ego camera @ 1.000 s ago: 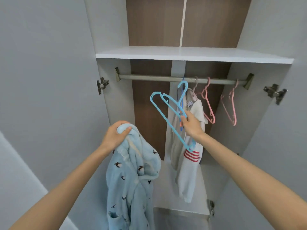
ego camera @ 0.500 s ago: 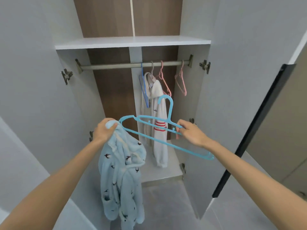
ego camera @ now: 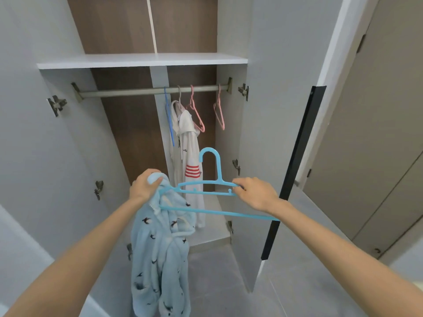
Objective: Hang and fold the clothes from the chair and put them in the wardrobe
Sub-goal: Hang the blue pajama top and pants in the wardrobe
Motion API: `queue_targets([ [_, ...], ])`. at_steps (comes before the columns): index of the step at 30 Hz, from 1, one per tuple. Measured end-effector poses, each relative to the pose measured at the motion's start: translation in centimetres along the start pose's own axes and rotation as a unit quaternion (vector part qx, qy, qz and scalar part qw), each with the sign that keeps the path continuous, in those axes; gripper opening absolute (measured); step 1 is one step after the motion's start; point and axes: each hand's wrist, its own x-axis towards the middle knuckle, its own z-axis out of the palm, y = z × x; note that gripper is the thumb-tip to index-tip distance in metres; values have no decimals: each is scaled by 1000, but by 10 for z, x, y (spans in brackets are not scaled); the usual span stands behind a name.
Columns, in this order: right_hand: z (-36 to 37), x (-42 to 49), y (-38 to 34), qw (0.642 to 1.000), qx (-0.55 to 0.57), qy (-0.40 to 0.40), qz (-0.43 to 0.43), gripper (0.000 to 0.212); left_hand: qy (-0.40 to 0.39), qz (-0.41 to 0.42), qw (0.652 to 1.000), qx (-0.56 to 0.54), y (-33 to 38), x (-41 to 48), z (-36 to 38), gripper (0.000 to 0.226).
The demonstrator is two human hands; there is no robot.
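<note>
The pale blue fleece garment [ego camera: 160, 248] hangs below and in front of the wardrobe rail [ego camera: 137, 91], its top bunched in the left hand [ego camera: 144, 186]. The right hand [ego camera: 256, 193] pinches a blue hanger [ego camera: 212, 177], whose far tip touches the fleece. On the rail hang a white hoodie [ego camera: 190, 143] and two pink hangers [ego camera: 196, 113].

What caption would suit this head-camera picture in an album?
Before an open wardrobe, the left hand grips a fluffy blue robe while the right hand holds a light-blue hanger up to it.
</note>
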Motion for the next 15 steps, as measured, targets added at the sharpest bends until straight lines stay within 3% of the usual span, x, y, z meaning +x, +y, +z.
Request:
queue_targets([
  [6, 4, -11, 13, 998, -61, 12, -22, 21, -22, 83, 991, -98, 66, -21, 9, 14],
  [8, 11, -12, 14, 998, -51, 19, -29, 24, -25, 57, 982, -181, 91, -32, 6, 21],
  [12, 27, -10, 21, 999, 33, 34, -22, 24, -61, -1, 933, -354, 121, -54, -13, 27],
  [15, 34, -14, 24, 988, 151, 24, -36, 28, -79, 2, 917, -390, 133, -71, -19, 27],
])
